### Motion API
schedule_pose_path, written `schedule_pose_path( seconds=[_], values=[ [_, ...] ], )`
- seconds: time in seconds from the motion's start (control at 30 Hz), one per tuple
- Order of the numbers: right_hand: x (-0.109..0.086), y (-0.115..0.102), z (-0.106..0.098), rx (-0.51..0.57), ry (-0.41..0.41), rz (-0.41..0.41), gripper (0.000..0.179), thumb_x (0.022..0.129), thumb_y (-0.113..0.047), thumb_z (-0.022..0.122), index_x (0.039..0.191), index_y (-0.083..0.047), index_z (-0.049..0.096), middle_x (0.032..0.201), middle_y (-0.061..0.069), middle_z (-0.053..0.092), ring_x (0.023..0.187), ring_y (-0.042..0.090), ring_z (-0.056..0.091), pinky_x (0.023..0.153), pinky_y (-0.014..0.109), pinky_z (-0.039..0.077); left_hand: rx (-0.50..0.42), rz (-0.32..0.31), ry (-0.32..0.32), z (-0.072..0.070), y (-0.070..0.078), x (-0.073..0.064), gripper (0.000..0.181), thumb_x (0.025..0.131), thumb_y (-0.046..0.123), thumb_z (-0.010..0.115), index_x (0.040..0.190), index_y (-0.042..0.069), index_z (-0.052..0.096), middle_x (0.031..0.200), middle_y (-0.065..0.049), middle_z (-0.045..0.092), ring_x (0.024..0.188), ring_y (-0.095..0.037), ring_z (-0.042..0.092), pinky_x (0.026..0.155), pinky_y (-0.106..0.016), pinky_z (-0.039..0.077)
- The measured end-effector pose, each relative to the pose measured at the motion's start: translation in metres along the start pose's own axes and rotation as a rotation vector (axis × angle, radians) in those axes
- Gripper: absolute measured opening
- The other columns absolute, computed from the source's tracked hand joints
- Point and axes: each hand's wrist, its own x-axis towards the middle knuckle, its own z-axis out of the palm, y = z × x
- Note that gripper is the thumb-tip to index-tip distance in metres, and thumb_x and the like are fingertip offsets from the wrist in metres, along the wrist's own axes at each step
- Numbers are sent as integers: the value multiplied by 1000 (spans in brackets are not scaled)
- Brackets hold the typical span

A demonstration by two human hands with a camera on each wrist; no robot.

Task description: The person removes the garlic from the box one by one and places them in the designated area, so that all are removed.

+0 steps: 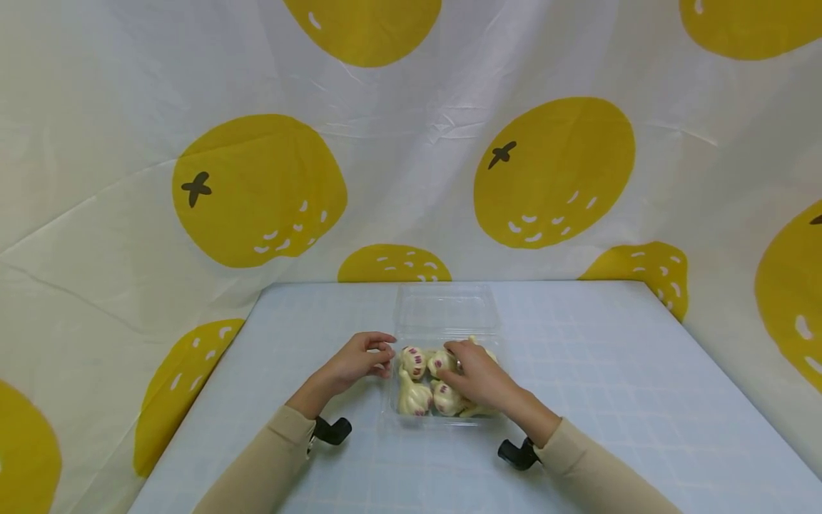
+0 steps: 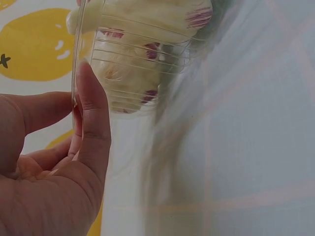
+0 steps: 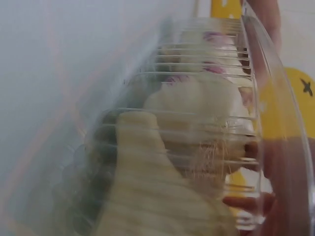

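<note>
A clear plastic clamshell container (image 1: pixel 443 421) holds several pale garlic bulbs (image 1: pixel 414 397) with purple streaks. At its left side is my left hand (image 1: pixel 359 359); the left wrist view shows its thumb and a finger pinching the container's rim (image 2: pixel 76 64). My right hand (image 1: pixel 478 373) reaches down into the right half, its curled fingers around a garlic bulb that the hand partly hides. Through the ribbed wall in the right wrist view, fingertips (image 3: pixel 251 202) show beside the bulbs, and one long garlic stem (image 3: pixel 138 142) lies nearest that camera.
The container's hinged lid (image 1: pixel 446 308) lies open toward the back of the table. A pale blue checked cloth covers the table (image 1: pixel 597 400). Behind it hangs a white curtain (image 1: pixel 411 178) with yellow fruit prints. Black wrist cameras (image 1: pixel 332 431) sit on both wrists.
</note>
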Motion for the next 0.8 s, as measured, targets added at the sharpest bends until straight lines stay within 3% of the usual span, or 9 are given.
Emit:
schedule_pose_path(
  seconds=[0.17, 0.33, 0.5, 0.8],
  values=[
    [5, -1, 5, -6, 23, 11, 19, 94, -17, 73, 102, -1, 67, 82, 2, 61, 77, 17, 52, 66, 34, 44, 14, -2, -2, 0, 1, -1, 47, 103, 4, 60, 144, -14, 45, 95, -10, 58, 78, -16, 62, 72, -30, 61],
    [7, -2, 7, -6, 27, 18, 15, 94, -17, 74, 92, -5, 65, 76, 0, 57, 72, 15, 49, 63, 33, 42, 27, 7, -5, 0, 1, -1, 47, 103, 5, 60, 143, -14, 44, 98, -15, 58, 78, -16, 62, 71, -31, 61],
    [5, -2, 5, 1, 41, 30, 16, 96, -18, 73, 99, -4, 68, 84, 2, 63, 78, 14, 54, 67, 33, 46, 34, 0, 8, 1, 2, -1, 46, 103, 5, 61, 143, -12, 46, 98, -15, 58, 78, -17, 62, 71, -31, 61],
    [1, 0, -11, 119, 71, 10, 17, 100, -19, 69, 111, -7, 70, 103, 6, 69, 87, 16, 67, 72, 29, 57, 39, 6, 11, 1, 0, -1, 47, 102, 6, 62, 142, -12, 47, 99, -14, 58, 76, -18, 62, 70, -31, 61]
  ],
)
